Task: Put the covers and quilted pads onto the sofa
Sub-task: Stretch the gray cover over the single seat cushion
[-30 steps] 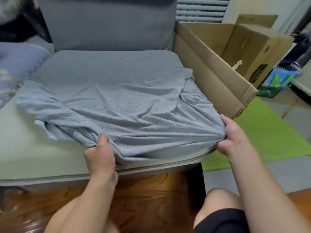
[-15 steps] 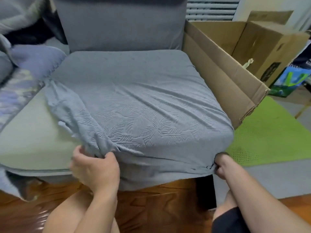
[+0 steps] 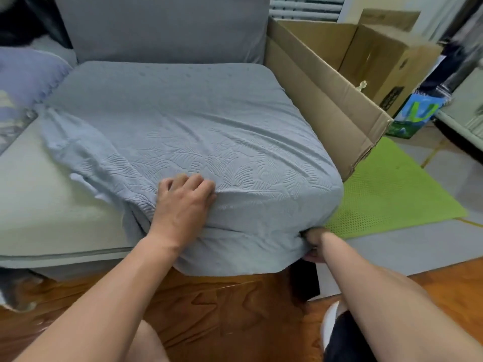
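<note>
The fingers of the left hand are slightly curled and press on the blue-grey cover at the near edge of the seat cushion. The right hand pinches the cover's hem under the near right corner. A cardboard box stands just right of the sofa.

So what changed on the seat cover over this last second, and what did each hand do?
The blue-grey cover went from bunched on top of the seat cushion to stretched over its front right corner. The right hand pulled its edge down under that corner and still grips it. The left hand let go of the front hem and now presses on top. The cover's left side stays loose; the cardboard box hasn't moved.
</note>
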Tool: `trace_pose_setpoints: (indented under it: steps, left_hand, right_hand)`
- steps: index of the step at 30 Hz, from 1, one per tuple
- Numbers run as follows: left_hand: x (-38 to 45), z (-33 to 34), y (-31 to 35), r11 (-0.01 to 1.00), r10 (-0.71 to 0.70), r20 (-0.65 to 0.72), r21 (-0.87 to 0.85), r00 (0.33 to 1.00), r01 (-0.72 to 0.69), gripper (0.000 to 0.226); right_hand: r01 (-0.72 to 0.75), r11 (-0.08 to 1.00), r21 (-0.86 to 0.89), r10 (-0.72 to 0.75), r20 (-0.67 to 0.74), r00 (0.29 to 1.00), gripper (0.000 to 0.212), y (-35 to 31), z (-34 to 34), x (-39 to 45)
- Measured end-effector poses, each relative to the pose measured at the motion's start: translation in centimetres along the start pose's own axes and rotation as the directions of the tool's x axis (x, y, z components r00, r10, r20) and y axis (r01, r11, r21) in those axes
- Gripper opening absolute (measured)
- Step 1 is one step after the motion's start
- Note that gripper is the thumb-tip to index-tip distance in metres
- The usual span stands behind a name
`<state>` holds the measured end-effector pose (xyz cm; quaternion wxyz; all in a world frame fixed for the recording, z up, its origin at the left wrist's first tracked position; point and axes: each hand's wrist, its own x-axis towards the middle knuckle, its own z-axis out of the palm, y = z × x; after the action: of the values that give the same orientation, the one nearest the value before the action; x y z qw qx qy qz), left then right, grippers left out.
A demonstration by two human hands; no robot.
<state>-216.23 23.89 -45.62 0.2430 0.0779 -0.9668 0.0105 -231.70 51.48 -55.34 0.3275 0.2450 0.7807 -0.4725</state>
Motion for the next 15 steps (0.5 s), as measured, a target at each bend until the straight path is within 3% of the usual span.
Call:
trace_pose_setpoints:
  steps: [2, 3, 4, 6, 8, 9, 10, 12, 15]
  left_hand:
    - [1.7, -1.5, -0.5, 0.993, 0.077, 0.139, -0.105, 0.987, -0.063, 0.009]
    - [2.7, -3.0, -0.6, 0.989, 0.086, 0.321, -0.142, 0.943, -0.042, 0.008]
    - [3.6, -4.8, -0.6, 0.991, 0.092, 0.551, -0.131, 0.829, -0.023, 0.009]
    - [4.2, -7.5, 0.1, 0.998, 0.052, 0.857, -0.026, 0.513, -0.057, 0.016]
    - [3.2, -8.8, 1.2, 0.994, -0.045, 0.953, 0.072, 0.301, -0.08, 0.021]
    - [2.8, -8.9, 1.5, 0.993, -0.065, 0.962, 0.088, 0.264, -0.076, 0.023]
    - [2.7, -8.6, 1.5, 0.992, -0.056, 0.959, 0.085, 0.278, -0.093, 0.024]
    - [3.0, -7.8, 0.7, 0.992, -0.031, 0.916, 0.079, 0.401, -0.103, 0.019]
    - [3.4, -6.9, -1.5, 0.997, -0.001, 0.774, -0.05, 0.634, 0.063, 0.011]
  right_hand:
    - [0.032, 0.99, 0.139, -0.015, -0.122, 0.992, 0.01, -2.3, -1.8, -1.5]
    - [0.084, 0.978, 0.189, -0.034, -0.254, 0.967, 0.019, -3.3, -3.1, -1.6]
    - [0.182, 0.959, 0.216, -0.086, -0.393, 0.916, 0.027, -4.1, -4.2, -1.9]
    - [0.327, 0.941, 0.087, -0.219, -0.581, 0.784, 0.031, -5.6, -5.7, -3.4]
    - [0.479, 0.864, -0.157, -0.466, -0.609, 0.642, 0.027, -7.3, -5.8, -6.0]
    - [0.548, 0.789, -0.276, -0.592, -0.578, 0.562, 0.024, -7.9, -5.4, -6.8]
    - [0.603, 0.705, -0.374, -0.699, -0.51, 0.501, 0.022, -8.5, -5.1, -6.9]
    - [0.644, 0.546, -0.536, -0.837, -0.317, 0.446, 0.022, -9.4, -4.1, -6.9]
    - [0.59, 0.366, -0.719, -0.88, -0.062, 0.471, 0.036, -10.3, -3.1, -6.8]
